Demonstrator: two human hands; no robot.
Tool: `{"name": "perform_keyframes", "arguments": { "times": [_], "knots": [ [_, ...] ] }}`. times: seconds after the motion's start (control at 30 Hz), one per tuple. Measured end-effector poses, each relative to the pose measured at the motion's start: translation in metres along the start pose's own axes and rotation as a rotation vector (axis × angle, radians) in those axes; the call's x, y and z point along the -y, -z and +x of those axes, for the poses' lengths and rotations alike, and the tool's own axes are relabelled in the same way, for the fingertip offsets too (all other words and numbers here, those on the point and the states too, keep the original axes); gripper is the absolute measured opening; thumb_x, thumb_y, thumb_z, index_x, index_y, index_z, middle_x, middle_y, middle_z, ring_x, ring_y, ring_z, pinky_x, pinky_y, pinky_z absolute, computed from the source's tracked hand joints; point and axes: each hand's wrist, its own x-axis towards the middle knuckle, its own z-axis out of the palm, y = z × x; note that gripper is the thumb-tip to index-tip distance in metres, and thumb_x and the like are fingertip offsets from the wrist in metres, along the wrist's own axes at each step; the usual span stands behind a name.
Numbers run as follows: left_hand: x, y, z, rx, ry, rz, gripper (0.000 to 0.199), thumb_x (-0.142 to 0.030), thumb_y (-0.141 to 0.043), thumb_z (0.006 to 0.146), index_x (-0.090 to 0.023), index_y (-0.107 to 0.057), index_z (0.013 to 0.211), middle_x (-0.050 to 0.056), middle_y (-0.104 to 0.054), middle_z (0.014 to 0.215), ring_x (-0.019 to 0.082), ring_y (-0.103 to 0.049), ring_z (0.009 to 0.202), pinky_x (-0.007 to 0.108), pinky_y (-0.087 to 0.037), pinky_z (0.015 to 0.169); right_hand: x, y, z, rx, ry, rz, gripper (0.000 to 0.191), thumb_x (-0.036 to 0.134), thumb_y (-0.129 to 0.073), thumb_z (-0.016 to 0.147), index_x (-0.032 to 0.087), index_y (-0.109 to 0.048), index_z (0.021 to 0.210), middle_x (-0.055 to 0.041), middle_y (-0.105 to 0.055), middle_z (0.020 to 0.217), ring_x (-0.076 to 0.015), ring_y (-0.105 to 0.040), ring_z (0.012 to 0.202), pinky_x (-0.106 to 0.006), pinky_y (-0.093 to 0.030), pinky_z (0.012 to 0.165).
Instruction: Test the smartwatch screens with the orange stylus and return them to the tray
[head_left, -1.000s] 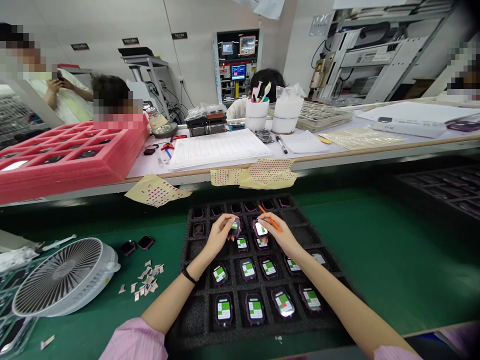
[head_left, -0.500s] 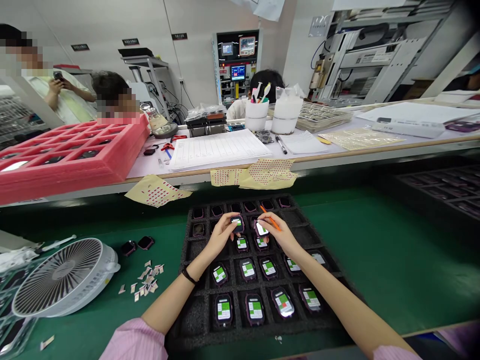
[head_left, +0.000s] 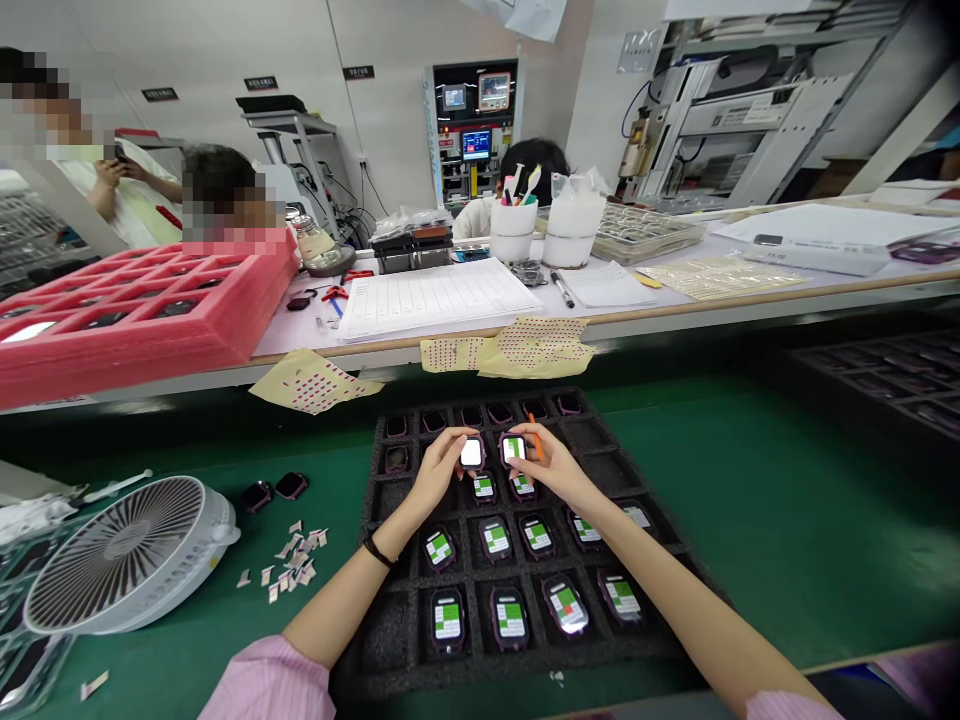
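Observation:
My left hand (head_left: 442, 465) is closed around the edge of a smartwatch (head_left: 472, 453) whose screen is lit plain white. Close beside it, my right hand (head_left: 551, 468) grips a second smartwatch with a green and white screen (head_left: 514, 449). A thin orange stick (head_left: 535, 436) is also tucked in the right fingers. Both watches are above a black foam tray (head_left: 390, 640) with square pockets. Several watches with lit green and white screens, such as one smartwatch (head_left: 510, 617), lie in the nearer pockets; dark-screened ones fill the far row.
On the green mat at left are a white fan (head_left: 131, 555), several small loose strips (head_left: 300, 562) and two dark watches (head_left: 274, 490). A raised shelf ahead carries a pink foam tray (head_left: 247, 320), papers (head_left: 442, 298) and white cups (head_left: 514, 230). Another dark tray (head_left: 892, 375) sits at right.
The left watch's screen has turned from green and white to plain white. The right watch has tilted and shifted slightly left, and the orange stick now points more upright.

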Motion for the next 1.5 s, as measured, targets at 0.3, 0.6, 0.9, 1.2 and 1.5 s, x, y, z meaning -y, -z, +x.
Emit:
{"name": "perform_keyframes", "arguments": {
  "times": [0.3,0.6,0.9,1.2,1.5],
  "knots": [
    [0.010,-0.003,0.001,0.113,0.001,-0.070,0.050,-0.034,-0.062,0.079,-0.020,-0.043,0.124,0.009,-0.057,0.110,0.015,-0.062,0.080,0.021,-0.043,0.057,0.004,0.000,0.000,-0.143,-0.030,0.023,0.039,0.042,-0.071,0.070,0.022,-0.052,0.097,0.0019,-0.054,0.084,-0.0088,-0.057,0.050,-0.021,-0.042,0.041],
    [0.004,-0.001,0.001,0.037,0.024,-0.020,0.040,-0.041,-0.060,0.080,-0.018,-0.051,0.112,0.005,-0.060,0.093,0.012,-0.061,0.065,0.021,-0.042,0.054,0.007,0.000,-0.001,-0.242,-0.066,0.020,0.035,0.042,-0.076,0.065,0.022,-0.055,0.086,0.0045,-0.047,0.072,-0.0064,-0.046,0.047,-0.021,-0.042,0.041],
    [0.004,0.000,0.002,-0.020,0.062,-0.011,0.037,-0.051,-0.057,0.080,-0.016,-0.056,0.090,-0.002,-0.055,0.066,0.008,-0.050,0.047,0.018,-0.034,0.040,-0.001,0.000,0.001,-0.048,-0.019,0.029,0.048,0.033,-0.076,0.066,0.023,-0.047,0.102,0.0017,-0.055,0.082,-0.0114,-0.061,0.057,-0.019,-0.041,0.042],
    [0.005,-0.002,0.001,0.074,0.026,-0.051,0.046,-0.043,-0.066,0.075,-0.018,-0.050,0.110,0.005,-0.058,0.092,0.012,-0.060,0.069,0.018,-0.041,0.050,-0.003,-0.001,0.001,-0.004,0.000,0.075,0.046,0.035,-0.073,0.071,0.023,-0.047,0.107,-0.0026,-0.056,0.094,-0.0133,-0.064,0.065,-0.020,-0.044,0.044],
    [0.005,-0.002,0.001,0.025,0.015,-0.019,0.045,-0.040,-0.071,0.070,-0.019,-0.050,0.104,0.002,-0.057,0.086,0.010,-0.056,0.068,0.020,-0.045,0.057,0.003,0.001,0.001,-0.133,-0.058,0.044,0.033,0.052,-0.060,0.079,0.022,-0.054,0.091,0.0032,-0.053,0.063,-0.0128,-0.058,0.047,-0.024,-0.040,0.042]
  ]
}}
